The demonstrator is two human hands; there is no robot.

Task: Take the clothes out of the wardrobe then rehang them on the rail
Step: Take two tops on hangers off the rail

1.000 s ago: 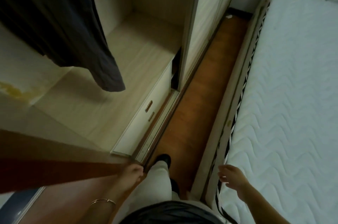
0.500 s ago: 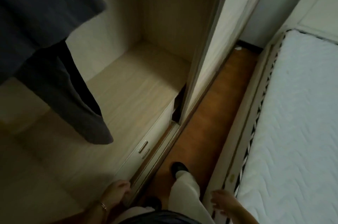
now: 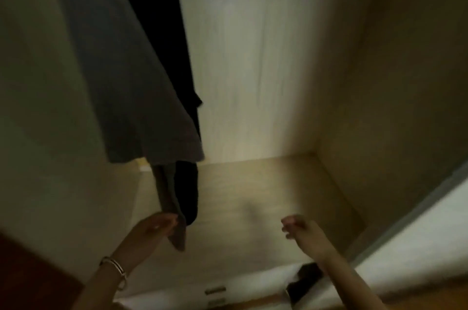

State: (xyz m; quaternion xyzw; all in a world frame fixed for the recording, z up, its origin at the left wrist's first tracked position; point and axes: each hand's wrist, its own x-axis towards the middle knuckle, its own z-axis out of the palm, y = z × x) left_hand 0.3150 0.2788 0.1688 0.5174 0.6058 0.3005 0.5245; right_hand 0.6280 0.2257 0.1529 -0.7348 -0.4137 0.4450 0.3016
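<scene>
Inside the pale wooden wardrobe (image 3: 253, 56) hang a grey garment (image 3: 121, 87) at the upper left and a black garment (image 3: 162, 31) behind it. Darker cloth ends (image 3: 177, 198) dangle below the grey hem. My left hand (image 3: 149, 231), with bracelets on the wrist, reaches up beside the lowest dangling end; the blur hides whether it touches the cloth. My right hand (image 3: 301, 230) is raised in the wardrobe's open space with loosely curled fingers and holds nothing. The rail is out of view.
The wardrobe floor panel (image 3: 266, 195) lies below the hands. A drawer front with metal handles (image 3: 215, 290) sits at the bottom. The sliding door's edge (image 3: 417, 221) runs along the right. A brown wooden surface (image 3: 30, 279) fills the lower left corner.
My view has swung up from the floor and bed into the wardrobe. Both hands rose from my sides and reach forward toward the hanging clothes.
</scene>
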